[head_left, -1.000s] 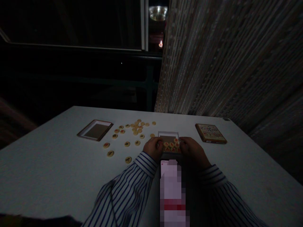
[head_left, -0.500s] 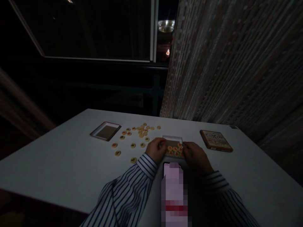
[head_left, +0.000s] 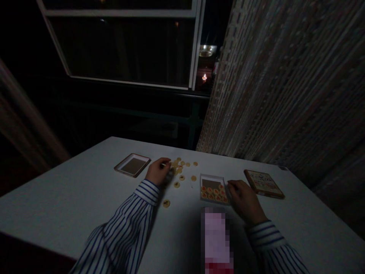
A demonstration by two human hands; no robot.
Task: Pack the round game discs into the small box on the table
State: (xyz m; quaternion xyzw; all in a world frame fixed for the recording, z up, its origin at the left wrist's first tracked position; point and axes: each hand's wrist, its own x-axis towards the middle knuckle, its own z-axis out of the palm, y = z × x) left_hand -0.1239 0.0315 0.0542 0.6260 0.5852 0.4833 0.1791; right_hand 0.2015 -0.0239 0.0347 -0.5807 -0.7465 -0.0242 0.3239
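Off swings the left hand (head_left: 157, 172) from the box (head_left: 212, 177), over to the loose pieces (head_left: 181, 177) on the table (head_left: 85, 198)! Right hand (head_left: 246, 201) curls by the box's edge; whether either grip holds anything, can't tell.

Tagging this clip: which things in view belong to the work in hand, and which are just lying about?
In use:
left hand, near loose pieces
right hand, beside pale tray
red-marked pieces in the tray

Apparently lying about:
brown-rimmed tray
printed box
pixelated object
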